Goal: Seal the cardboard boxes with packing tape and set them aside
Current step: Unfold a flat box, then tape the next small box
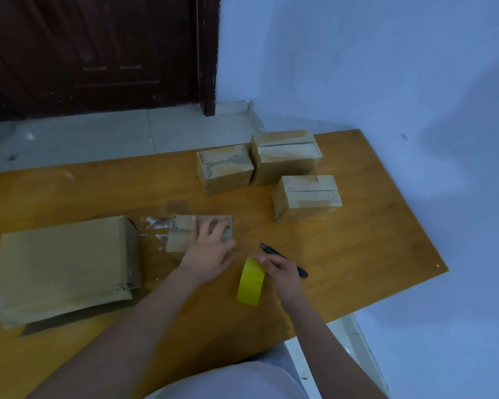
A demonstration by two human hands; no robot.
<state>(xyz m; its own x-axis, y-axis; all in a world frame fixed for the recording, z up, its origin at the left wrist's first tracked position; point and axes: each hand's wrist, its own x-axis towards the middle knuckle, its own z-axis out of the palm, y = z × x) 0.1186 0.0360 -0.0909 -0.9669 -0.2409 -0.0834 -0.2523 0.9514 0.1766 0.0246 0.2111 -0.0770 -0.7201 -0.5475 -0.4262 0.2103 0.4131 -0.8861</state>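
A small cardboard box [182, 231] lies near the middle of the wooden table [357, 240]. My left hand [209, 250] rests flat on its top with the fingers spread. Just right of it, my right hand [280, 269] grips a yellow roll of packing tape [251, 282] that stands on edge on the table. A dark utility knife [288, 262] lies behind my right hand, partly hidden by it. Three closed boxes stand farther back: one at the left [225, 168], one behind it to the right [285, 155] and one nearer [307, 197].
A stack of flattened cardboard [61, 266] covers the table's left part. Scraps of clear tape [156, 226] lie between the stack and the small box. A dark wooden door [92, 53] and tiled floor [98, 136] lie beyond the table; a pale wall [386, 67] stands to the right.
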